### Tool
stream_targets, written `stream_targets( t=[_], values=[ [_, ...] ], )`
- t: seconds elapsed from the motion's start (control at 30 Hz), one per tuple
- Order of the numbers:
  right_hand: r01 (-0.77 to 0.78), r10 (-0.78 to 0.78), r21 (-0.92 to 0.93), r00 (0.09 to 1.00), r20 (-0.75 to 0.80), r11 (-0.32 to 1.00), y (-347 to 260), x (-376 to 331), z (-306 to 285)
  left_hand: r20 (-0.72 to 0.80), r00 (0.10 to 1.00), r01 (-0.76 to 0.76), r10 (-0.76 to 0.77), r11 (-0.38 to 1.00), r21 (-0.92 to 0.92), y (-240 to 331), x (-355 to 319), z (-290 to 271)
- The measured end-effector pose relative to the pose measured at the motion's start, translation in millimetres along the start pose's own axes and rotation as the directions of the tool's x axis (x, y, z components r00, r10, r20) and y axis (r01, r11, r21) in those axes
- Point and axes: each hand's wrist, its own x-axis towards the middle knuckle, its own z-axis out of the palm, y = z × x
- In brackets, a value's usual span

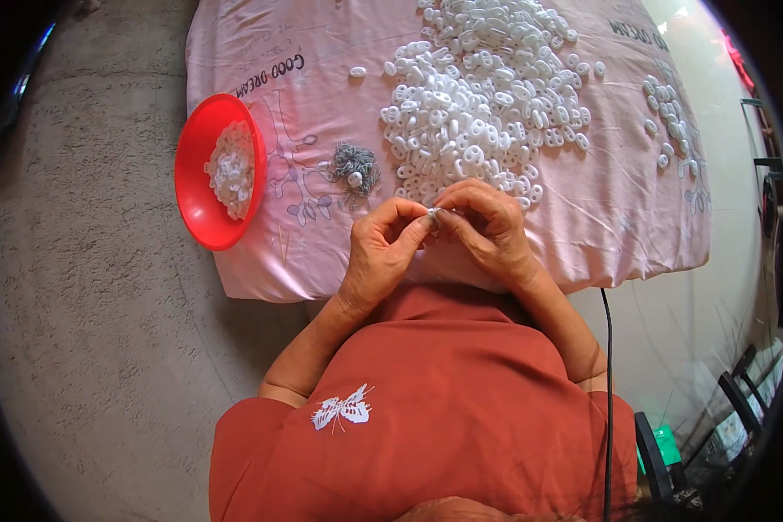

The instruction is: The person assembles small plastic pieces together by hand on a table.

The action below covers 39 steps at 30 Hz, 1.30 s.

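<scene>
Near the table's front edge my left hand (387,245) and my right hand (489,228) meet, thumbs and forefingers pinched together. Between their fingertips is a small white plastic piece (432,211), mostly covered by the fingers. Just beyond the hands lies a big heap of white oval plastic pieces with two holes (461,113). To the left of it sits a small pile of short grey pins (355,165), with one white piece resting on top. A red bowl (200,209) farther left holds several whitish pieces (233,170).
A pink printed cloth (331,52) covers the table. At its right side lies a smaller group of white pieces (670,117), and a single one (357,72) lies left of the heap. A black cable (608,391) hangs down at my right. Grey concrete floor (96,261) stretches to the left.
</scene>
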Motion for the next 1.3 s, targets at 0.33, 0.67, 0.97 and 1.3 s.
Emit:
stream_targets(
  t=[0.33, 0.67, 0.97, 1.3],
  values=[
    [-0.026, 0.025, -0.010, 0.999, -0.022, 1.000, -0.1, 0.0, 4.8, -0.199, 0.886, -0.223, 0.419, 0.762, 0.608, -13.5, 17.8, -53.0],
    [0.017, -0.019, -0.049, 0.999, -0.030, 0.999, -3.7, 0.0, 5.8, -0.109, 0.880, -0.235, 0.463, 0.623, 0.746, -11.0, 24.9, -38.6],
    [-0.074, 0.073, -0.051, 0.997, -0.020, 0.996, -7.9, -1.9, 3.3, -0.028, 0.898, -0.275, 0.439, 0.610, 0.743, -4.9, 20.8, -34.4],
    [-0.099, 0.098, 0.027, 0.995, 0.014, 0.995, -6.0, -1.1, 3.7, -0.030, 0.976, -0.203, 0.216, 0.951, 0.234, 13.3, 11.7, -9.1]
  ],
)
